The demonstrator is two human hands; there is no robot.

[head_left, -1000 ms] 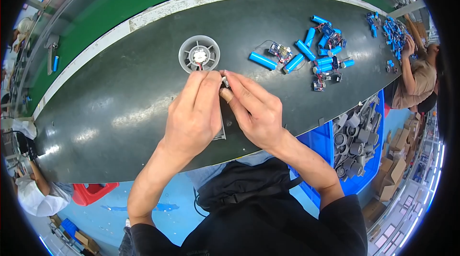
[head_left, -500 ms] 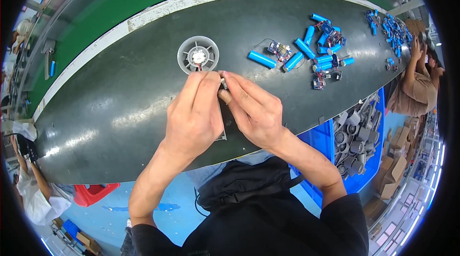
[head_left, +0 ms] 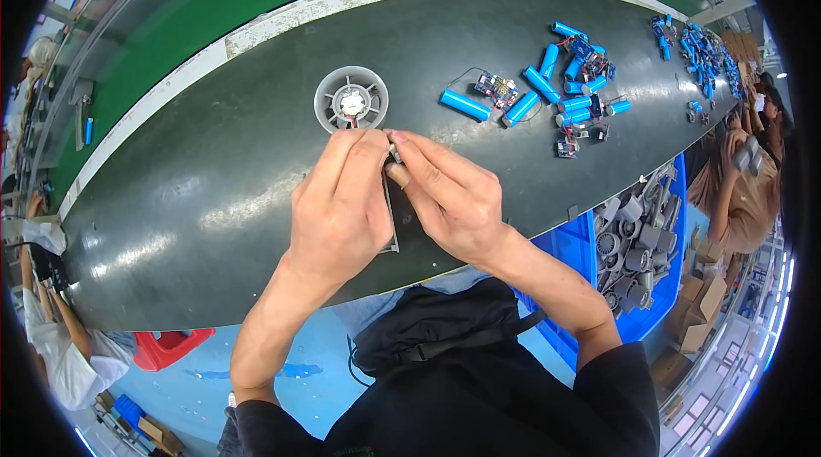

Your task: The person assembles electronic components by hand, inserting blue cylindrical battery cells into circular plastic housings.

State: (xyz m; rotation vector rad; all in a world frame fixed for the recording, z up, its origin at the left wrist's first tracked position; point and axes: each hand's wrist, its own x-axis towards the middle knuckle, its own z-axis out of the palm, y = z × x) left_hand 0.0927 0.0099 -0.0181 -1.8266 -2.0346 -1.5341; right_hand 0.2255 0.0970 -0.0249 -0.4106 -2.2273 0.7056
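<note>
Left hand and right hand pinch a small part, fan housing ahead; bench spreads left to its edge.

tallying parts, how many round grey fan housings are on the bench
1: the round grey fan housing stands on the dark bench, just beyond the left hand. Others could be hidden under it or the right hand.
</note>
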